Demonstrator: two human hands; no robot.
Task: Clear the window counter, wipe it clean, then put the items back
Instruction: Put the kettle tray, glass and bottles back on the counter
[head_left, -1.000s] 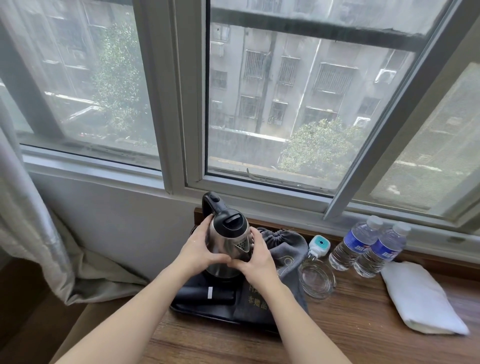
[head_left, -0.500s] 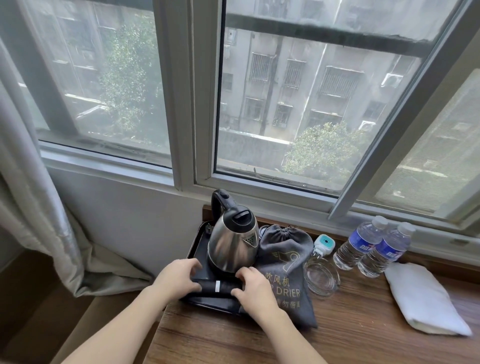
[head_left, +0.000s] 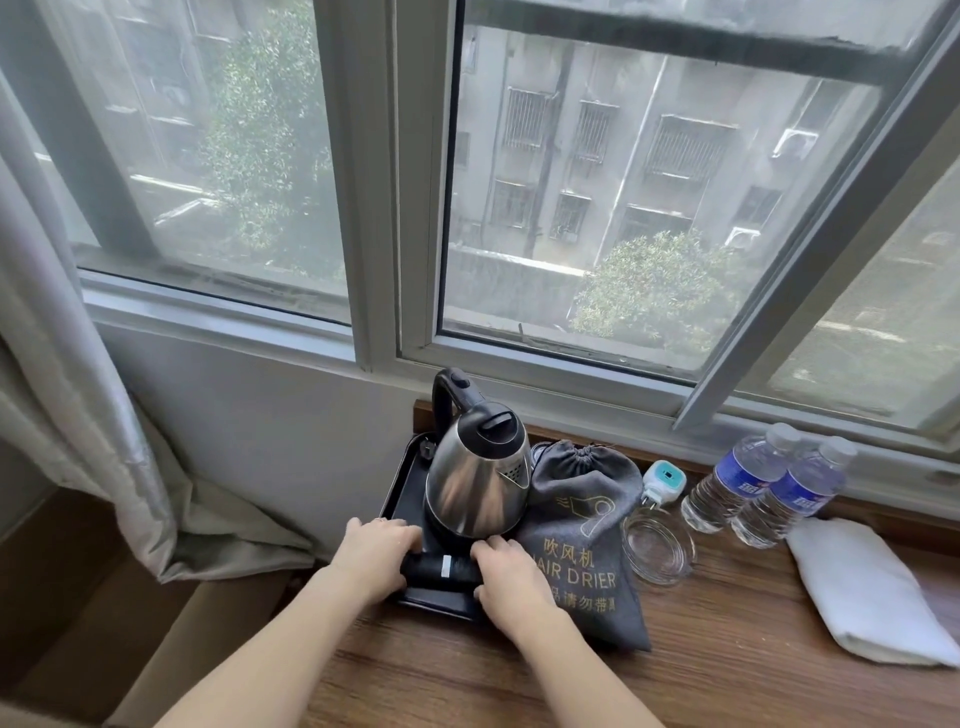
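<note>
A steel kettle with a black lid and handle stands on a black tray at the left end of the wooden window counter. A black cylinder with a white label lies across the tray's front. My left hand grips its left end and my right hand grips its right end, both with fingers curled over it. A grey hair-drier bag leans against the kettle's right side.
To the right of the bag sit a glass ashtray, a small white and teal plug-in device, two water bottles and a folded white cloth. A curtain hangs at the left. The window frame runs behind the counter.
Both hands left the kettle's body and dropped to the black cylinder at the tray's front, where they now hold its ends. The kettle stands on the tray.
</note>
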